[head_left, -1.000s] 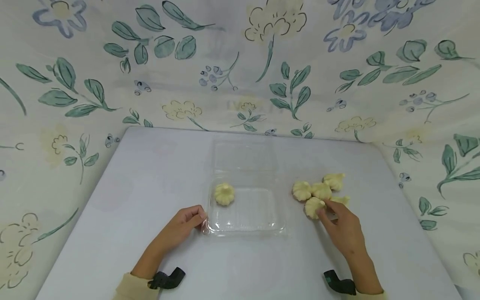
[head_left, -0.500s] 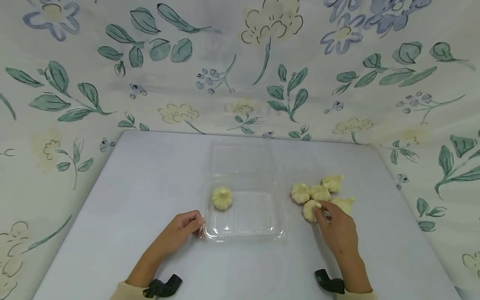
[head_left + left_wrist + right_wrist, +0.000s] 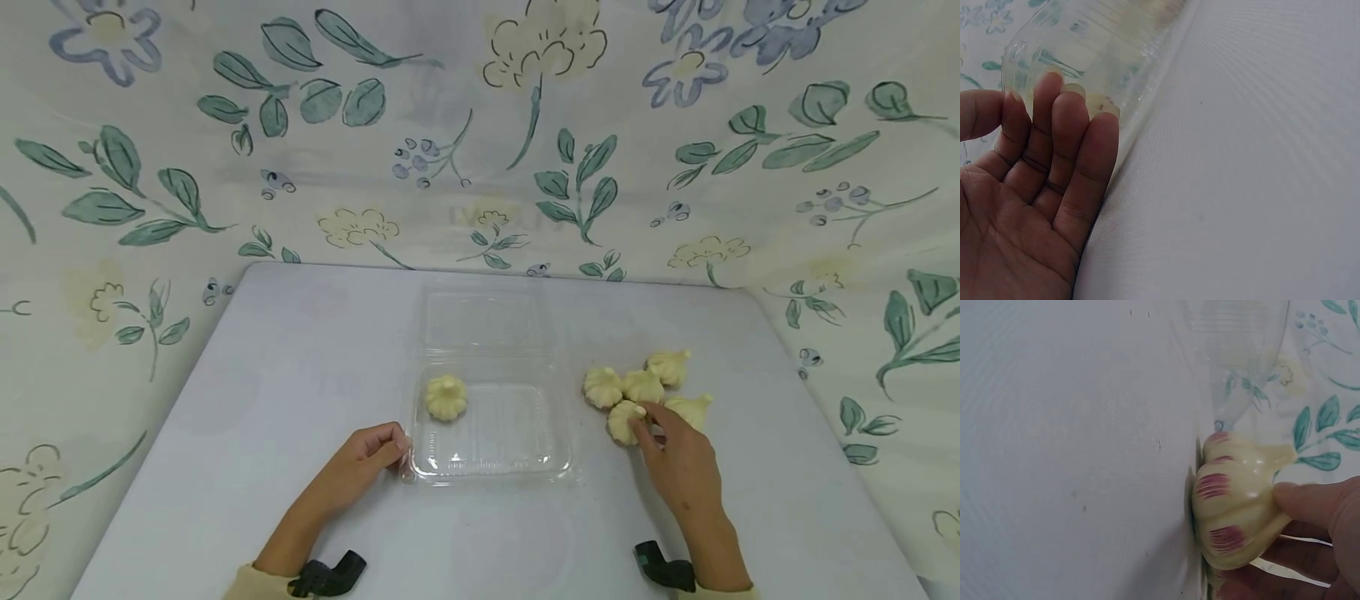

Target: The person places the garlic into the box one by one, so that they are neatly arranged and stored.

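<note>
A clear plastic clamshell container (image 3: 491, 475) lies unfolded on the white table, its lid part (image 3: 483, 321) toward the back. One garlic bulb (image 3: 446, 398) sits in the left side of its base. My left hand (image 3: 360, 458) pinches the base's near left corner between thumb and index finger, the other fingers beside the wall. To the right, my right hand (image 3: 682, 462) holds the front garlic bulb (image 3: 1235, 503) of a cluster, thumb on one side and fingers on the other. This bulb has purple streaks and rests at the table surface.
More garlic bulbs lie close around the held one: a left one (image 3: 602, 387), a middle one (image 3: 642, 386), a back one (image 3: 667, 367) and one partly behind my right hand (image 3: 692, 408). A floral cloth (image 3: 480, 125) hangs behind the table (image 3: 315, 333).
The head view has shifted slightly. My right hand has eased a little left at the same garlic bulb, uncovering more of the bulb behind it. My left hand stays at the container's corner.
</note>
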Demonstrator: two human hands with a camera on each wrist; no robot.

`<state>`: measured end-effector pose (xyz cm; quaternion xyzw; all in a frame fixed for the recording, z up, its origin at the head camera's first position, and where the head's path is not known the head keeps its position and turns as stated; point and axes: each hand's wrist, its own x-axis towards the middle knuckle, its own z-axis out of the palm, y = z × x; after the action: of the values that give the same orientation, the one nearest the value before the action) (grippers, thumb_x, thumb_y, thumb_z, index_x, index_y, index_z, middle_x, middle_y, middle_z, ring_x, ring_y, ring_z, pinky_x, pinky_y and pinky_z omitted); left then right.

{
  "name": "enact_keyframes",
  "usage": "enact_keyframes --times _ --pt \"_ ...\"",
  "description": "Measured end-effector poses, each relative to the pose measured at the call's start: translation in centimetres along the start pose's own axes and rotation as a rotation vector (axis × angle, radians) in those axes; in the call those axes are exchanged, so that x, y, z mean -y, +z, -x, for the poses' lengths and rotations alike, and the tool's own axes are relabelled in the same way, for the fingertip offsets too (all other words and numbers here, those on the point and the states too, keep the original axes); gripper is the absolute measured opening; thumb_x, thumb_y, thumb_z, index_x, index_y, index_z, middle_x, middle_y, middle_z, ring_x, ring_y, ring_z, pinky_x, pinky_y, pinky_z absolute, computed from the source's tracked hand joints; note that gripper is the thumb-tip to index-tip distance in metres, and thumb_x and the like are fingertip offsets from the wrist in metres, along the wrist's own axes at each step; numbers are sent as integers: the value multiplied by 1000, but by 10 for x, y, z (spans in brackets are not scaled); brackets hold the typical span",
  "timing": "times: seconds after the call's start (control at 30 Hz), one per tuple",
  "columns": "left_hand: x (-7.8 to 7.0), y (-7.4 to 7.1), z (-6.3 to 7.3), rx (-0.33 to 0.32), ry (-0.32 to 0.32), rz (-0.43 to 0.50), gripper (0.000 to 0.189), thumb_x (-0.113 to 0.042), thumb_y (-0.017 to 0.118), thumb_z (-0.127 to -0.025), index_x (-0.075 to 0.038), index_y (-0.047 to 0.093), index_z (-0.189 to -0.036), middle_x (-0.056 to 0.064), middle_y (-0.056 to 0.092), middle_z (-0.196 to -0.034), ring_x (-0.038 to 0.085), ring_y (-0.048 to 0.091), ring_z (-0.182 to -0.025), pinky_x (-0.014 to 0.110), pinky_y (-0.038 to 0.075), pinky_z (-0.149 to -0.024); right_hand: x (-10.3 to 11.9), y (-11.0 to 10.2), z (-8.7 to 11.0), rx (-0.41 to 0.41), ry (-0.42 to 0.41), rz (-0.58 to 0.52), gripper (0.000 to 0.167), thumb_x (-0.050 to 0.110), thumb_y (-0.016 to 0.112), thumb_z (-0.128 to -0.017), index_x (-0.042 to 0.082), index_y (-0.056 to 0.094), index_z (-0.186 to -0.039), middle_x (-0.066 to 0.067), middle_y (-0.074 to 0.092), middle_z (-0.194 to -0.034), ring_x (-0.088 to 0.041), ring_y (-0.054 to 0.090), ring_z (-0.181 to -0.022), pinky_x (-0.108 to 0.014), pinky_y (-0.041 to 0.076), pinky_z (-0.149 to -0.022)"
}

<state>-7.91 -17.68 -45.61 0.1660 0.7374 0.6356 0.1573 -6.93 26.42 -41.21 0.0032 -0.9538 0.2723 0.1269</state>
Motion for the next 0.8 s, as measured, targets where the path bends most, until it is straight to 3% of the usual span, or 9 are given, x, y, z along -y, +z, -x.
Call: enact_keyframes --times 0.17,0.57,0.8 --pt "-1 -1 1 6 8 8 25 -13 52 -110 -1 58 -88 6 63 -85 17 60 -81 31 53 -76 -1 0 -1 16 -7 1 33 17 70 -102 -2 67 -129 -25 72 -115 -42 74 -89 -52 60 -71" --pt "-1 0 0 1 2 4 25 -12 52 -110 0 59 -89 7 62 -86 17 59 -80 30 52 -75 -5 -8 2 -41 -64 -40 31 12 76 -97 -1 71 -124 -24 72 -115 -36 76 -86 -47 60 -68" --pt "-1 0 0 -2 -3 -6 26 -14 52 -110 0 59 -89 7 61 -86 16 58 -81 30 51 -75 2 -17 0 16 -68 -136 27 7 79 -94 -1 73 -119 -20 73 -113 -36 75 -94 -40 61 -75"
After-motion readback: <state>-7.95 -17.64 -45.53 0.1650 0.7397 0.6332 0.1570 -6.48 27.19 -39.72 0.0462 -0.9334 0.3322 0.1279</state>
